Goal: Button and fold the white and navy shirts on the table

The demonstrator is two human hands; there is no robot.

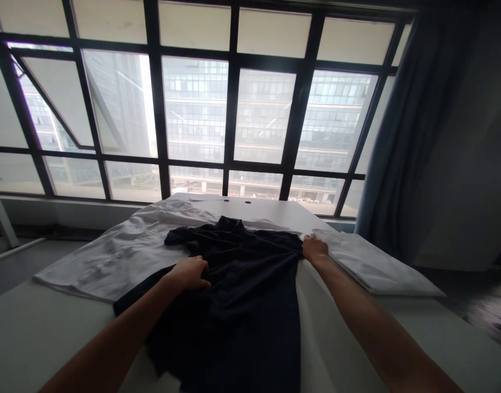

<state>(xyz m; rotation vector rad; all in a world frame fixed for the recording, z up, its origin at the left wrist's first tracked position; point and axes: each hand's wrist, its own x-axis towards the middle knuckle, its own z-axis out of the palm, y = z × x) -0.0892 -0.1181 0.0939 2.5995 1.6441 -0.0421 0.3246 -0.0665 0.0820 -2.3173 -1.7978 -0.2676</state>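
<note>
A dark navy shirt [246,295] lies spread on the white table, its collar at the far end and its lower part running toward me. On the left side of its chest rests my left hand [192,273], fingers bent a little and thumb apart, with no cloth pinched that I can see. My right hand [314,247] is closed on the end of the shirt's right-hand sleeve. The left-hand side of the shirt looks wrinkled and partly bunched beneath my left forearm.
A rumpled white cloth [106,256] covers the table's left side. Folded white fabric [383,265] lies at the right, beside my right forearm. The white table [270,207] reaches toward large windows. A dark curtain [401,147] hangs at the right.
</note>
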